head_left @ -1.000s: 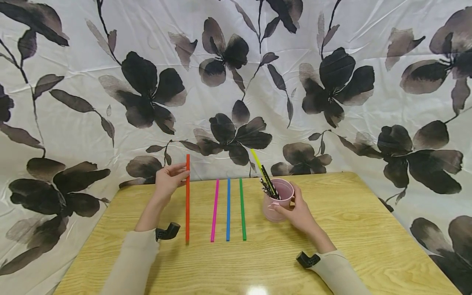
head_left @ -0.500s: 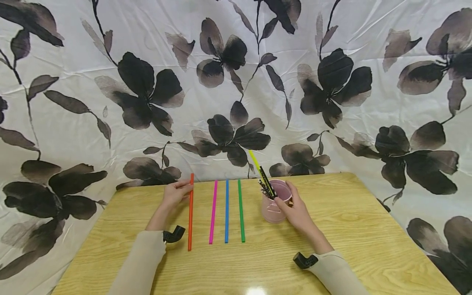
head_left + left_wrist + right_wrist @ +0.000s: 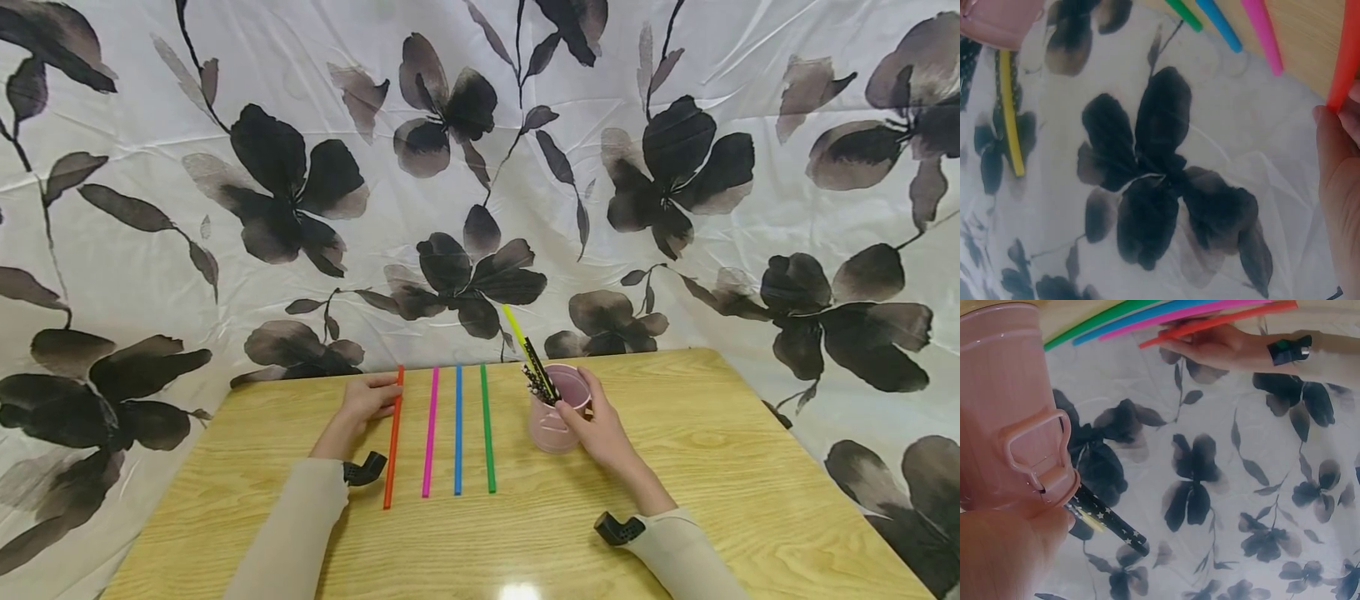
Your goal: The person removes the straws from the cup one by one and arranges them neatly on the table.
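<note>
Red straw (image 3: 393, 454): pinched near its far end between thumb and fingers of the left hand (image 3: 366, 401); placed at the left of the row, full contact with the surface (image 3: 735, 454) not determinable. 
Magenta straw (image 3: 431, 433), blue straw (image 3: 458, 433), green straw (image 3: 488, 429): laid apart, side by side, on the surface. 
Pink bucket (image 3: 550, 432): gripped at its right side by the right hand (image 3: 602, 431), fingers curled around it. 
Yellow straw (image 3: 512, 320) and black patterned straws (image 3: 542, 367): contained in the bucket, tilted left. 
Floral cloth (image 3: 337, 42): hung behind.
</note>
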### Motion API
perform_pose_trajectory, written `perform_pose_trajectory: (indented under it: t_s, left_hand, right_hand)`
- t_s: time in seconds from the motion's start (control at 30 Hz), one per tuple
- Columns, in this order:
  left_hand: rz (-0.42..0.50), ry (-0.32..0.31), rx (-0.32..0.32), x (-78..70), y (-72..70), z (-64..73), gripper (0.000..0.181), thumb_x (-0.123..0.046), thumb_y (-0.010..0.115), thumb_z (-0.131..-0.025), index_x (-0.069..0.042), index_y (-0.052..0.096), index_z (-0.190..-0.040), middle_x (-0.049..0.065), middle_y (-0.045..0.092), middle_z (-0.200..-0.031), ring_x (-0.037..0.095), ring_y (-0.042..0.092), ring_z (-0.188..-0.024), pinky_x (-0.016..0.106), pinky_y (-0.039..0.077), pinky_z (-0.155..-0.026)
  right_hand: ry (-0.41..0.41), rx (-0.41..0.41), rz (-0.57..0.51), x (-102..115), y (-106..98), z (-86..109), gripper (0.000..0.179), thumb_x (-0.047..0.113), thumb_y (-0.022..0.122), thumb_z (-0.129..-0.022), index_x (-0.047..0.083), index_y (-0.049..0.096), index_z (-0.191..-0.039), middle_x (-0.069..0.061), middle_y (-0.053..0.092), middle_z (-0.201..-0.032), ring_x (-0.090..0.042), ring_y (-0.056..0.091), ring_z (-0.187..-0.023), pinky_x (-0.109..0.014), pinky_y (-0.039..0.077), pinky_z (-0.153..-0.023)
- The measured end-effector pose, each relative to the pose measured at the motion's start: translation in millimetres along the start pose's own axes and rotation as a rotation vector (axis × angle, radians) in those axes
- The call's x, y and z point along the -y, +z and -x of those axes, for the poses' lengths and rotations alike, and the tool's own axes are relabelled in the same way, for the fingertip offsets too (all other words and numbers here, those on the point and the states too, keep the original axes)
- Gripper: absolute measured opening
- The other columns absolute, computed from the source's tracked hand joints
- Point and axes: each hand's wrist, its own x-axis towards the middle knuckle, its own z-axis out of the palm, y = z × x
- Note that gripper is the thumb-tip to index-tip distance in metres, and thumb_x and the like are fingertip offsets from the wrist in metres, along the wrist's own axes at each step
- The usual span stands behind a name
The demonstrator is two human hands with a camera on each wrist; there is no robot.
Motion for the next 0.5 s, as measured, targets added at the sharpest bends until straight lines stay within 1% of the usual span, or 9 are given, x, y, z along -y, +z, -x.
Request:
perform_pose_trajectory:
  t_s: [0.13,0.23,0.37,0.47,0.5]
  left_hand:
    - [-0.035,0.001,-0.01,-1.6,4.2,-1.7,0.036,-0.014,0.067,-0.079,-0.002,0.057,-0.111,0.013,0.06,-0.095,0.014,0.062,-0.071,0.031,0.052,-0.063]
    - [-0.08,0.024,-0.014,-4.3,8.1,-2.4,0.035,-0.012,0.067,-0.079,0.0,0.058,-0.11,0.014,0.06,-0.093,0.014,0.061,-0.068,0.03,0.052,-0.06]
    - [-0.121,0.056,-0.024,-7.1,13.2,-3.2,0.033,-0.009,0.067,-0.078,0.003,0.059,-0.108,0.014,0.062,-0.087,0.014,0.061,-0.064,0.029,0.052,-0.056]
    - [-0.138,0.072,-0.032,-8.2,16.3,-3.7,0.033,-0.007,0.067,-0.077,0.005,0.058,-0.107,0.015,0.062,-0.087,0.015,0.06,-0.061,0.029,0.052,-0.055]
    - [-0.142,0.076,-0.033,-8.5,17.1,-3.8,0.033,-0.007,0.067,-0.077,0.006,0.058,-0.107,0.016,0.062,-0.089,0.015,0.06,-0.061,0.029,0.052,-0.055]
  right_hand:
    - [0.006,-0.002,-0.005,0.1,-0.2,0.5,0.072,0.04,0.06,-0.082,0.025,0.019,-0.139,-0.015,0.044,-0.122,-0.028,0.05,-0.101,-0.037,0.046,-0.077]
    - [-0.004,-0.004,-0.001,1.0,-0.5,0.6,0.072,0.04,0.06,-0.082,0.021,0.02,-0.139,-0.015,0.045,-0.121,-0.027,0.051,-0.1,-0.036,0.046,-0.077]
    - [-0.015,-0.001,-0.021,18.4,-1.6,4.7,0.069,0.031,0.06,-0.084,0.013,0.021,-0.139,-0.023,0.044,-0.121,-0.034,0.05,-0.101,-0.041,0.044,-0.08]
    - [-0.012,0.002,-0.032,32.7,-2.3,8.8,0.067,0.026,0.059,-0.085,0.012,0.021,-0.139,-0.027,0.043,-0.121,-0.038,0.048,-0.102,-0.045,0.042,-0.081]
    - [-0.016,0.003,-0.023,34.6,-2.3,9.7,0.067,0.025,0.059,-0.086,0.012,0.02,-0.139,-0.027,0.043,-0.121,-0.038,0.048,-0.102,-0.044,0.043,-0.081]
